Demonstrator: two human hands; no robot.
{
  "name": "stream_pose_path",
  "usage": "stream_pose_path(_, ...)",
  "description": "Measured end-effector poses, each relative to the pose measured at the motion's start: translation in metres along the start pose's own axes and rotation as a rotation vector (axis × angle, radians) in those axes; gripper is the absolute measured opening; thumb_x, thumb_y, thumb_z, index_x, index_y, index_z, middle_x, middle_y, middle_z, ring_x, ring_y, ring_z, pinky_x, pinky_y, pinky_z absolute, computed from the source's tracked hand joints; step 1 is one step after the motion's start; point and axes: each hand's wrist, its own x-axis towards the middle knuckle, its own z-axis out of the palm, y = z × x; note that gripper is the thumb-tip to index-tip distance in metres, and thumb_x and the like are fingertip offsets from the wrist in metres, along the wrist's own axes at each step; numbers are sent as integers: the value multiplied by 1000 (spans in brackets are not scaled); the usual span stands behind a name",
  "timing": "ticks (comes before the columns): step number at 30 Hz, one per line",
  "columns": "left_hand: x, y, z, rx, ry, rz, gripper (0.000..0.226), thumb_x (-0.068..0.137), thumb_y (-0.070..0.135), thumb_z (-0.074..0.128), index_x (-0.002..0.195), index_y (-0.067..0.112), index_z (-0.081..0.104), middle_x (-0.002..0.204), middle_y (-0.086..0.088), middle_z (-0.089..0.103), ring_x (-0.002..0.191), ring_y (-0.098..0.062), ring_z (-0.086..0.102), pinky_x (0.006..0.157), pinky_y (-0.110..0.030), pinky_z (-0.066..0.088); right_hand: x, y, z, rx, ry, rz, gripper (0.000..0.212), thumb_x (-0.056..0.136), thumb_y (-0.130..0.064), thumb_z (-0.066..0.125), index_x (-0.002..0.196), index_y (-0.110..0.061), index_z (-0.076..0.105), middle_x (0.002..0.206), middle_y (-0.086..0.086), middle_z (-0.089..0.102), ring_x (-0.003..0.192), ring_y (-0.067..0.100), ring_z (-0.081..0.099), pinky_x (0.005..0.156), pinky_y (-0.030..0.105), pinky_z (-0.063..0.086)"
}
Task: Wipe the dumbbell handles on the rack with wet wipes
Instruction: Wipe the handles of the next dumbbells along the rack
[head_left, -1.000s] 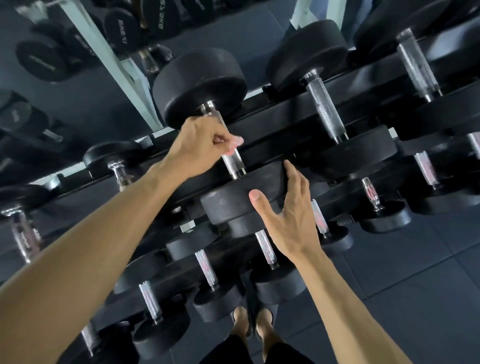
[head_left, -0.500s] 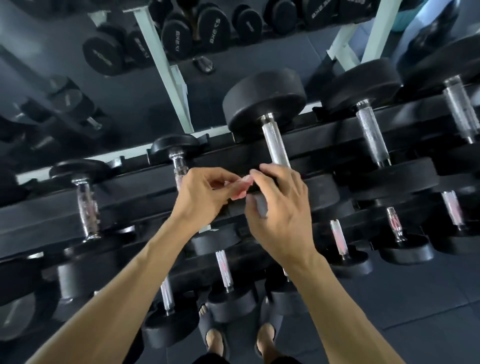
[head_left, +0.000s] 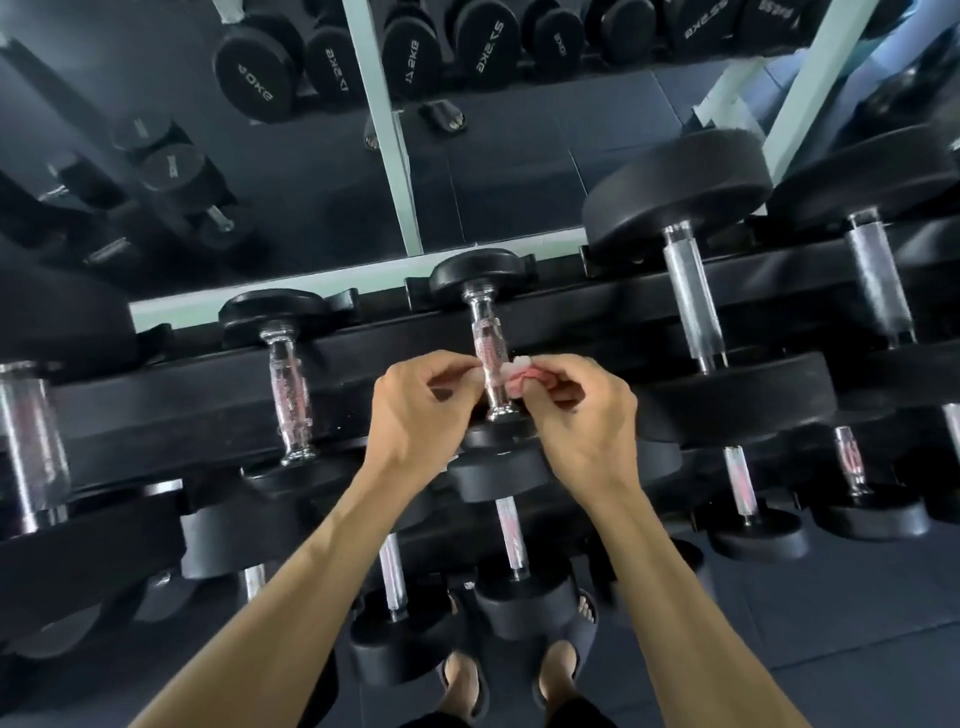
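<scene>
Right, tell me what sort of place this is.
Most likely a gym's free-weights area. Black round-headed dumbbells with chrome knurled handles sit in rows on a black tiered metal rack, a wall mirror reflects more weights marked in kilograms, and dark rubber floor tiles lie underfoot.

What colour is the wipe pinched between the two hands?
Pinkish white, a small crumpled wet wipe at the dumbbell handle, seen in the head view.

Both hands hide the lower handle (head_left: 488, 364) of the small dumbbell at frame centre. The wet wipe (head_left: 511, 375) is mostly buried between fingertips. At the left edge a dumbbell (head_left: 26, 441) is blurred and cut off.
</scene>
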Motion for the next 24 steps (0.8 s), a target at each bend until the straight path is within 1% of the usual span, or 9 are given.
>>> stream_pose_path(2,-3,-13,5,71,84,-2,17,91,24,67,80,37,66,87,16,68,83,4,64,78,-18,51,5,5,-1,4,47,27,23,88,2,65,95,-17,75,89,-10,76,88,8,71,83,23,55)
stream_pose_path(4,-5,-25,17,79,93,-13,9,92,28,65,84,30,62,91,13,63,88,2,60,79,-21,46,14,10,-4,-2,59,46,22,91,4,62,98,-13,73,90,-10,76,87,5,71,82,18,54)
stream_pose_path(6,-4,-36,33,41,101,-50,10,92,30,63,88,22,58,92,9,60,89,-1,57,78,-23,41,24,16,-7,-18,42,71,21,91,4,61,98,-12,73,88,-10,76,85,2,71,80,14,53)
stream_pose_path(8,-3,-47,51,15,116,-113,21,87,41,58,87,21,53,88,7,58,84,-10,55,77,-30,42,38,25,-6,-27,6,109,19,91,3,64,97,-12,74,86,-11,76,84,0,71,82,18,56)
stream_pose_path(11,-6,-64,73,140,157,-39,31,84,52,40,82,20,43,77,10,47,76,-16,45,76,-35,37,63,36,-1,-30,-41,115,17,90,0,66,96,-12,76,87,-7,77,86,4,73,87,29,59)
stream_pose_path(15,-3,-75,83,206,242,32,29,89,47,29,81,20,37,76,6,45,75,-15,41,76,-30,27,104,39,16,-13,-52,54,15,89,-4,69,95,-13,78,87,-9,77,85,0,72,88,29,58)
stream_pose_path(18,-1,-78,85,220,276,66,24,88,42,29,80,20,37,75,8,43,73,-13,39,73,-29,24,121,48,25,-33,-38,49,9,84,-12,78,86,-22,76,79,-14,73,76,-4,68,82,28,59)
stream_pose_path(21,1,-80,85,227,268,86,24,88,41,29,79,21,37,75,9,42,72,-14,38,71,-30,25,117,53,32,-6,-167,70,8,83,-13,80,88,-18,77,84,-9,75,80,2,70,80,24,58)
stream_pose_path(24,2,-83,84,217,260,102,25,88,40,28,79,19,38,74,8,41,71,-16,39,70,-32,29,115,54,36,86,-174,76,15,83,-9,78,87,-24,76,84,-12,74,81,0,69,78,17,55)
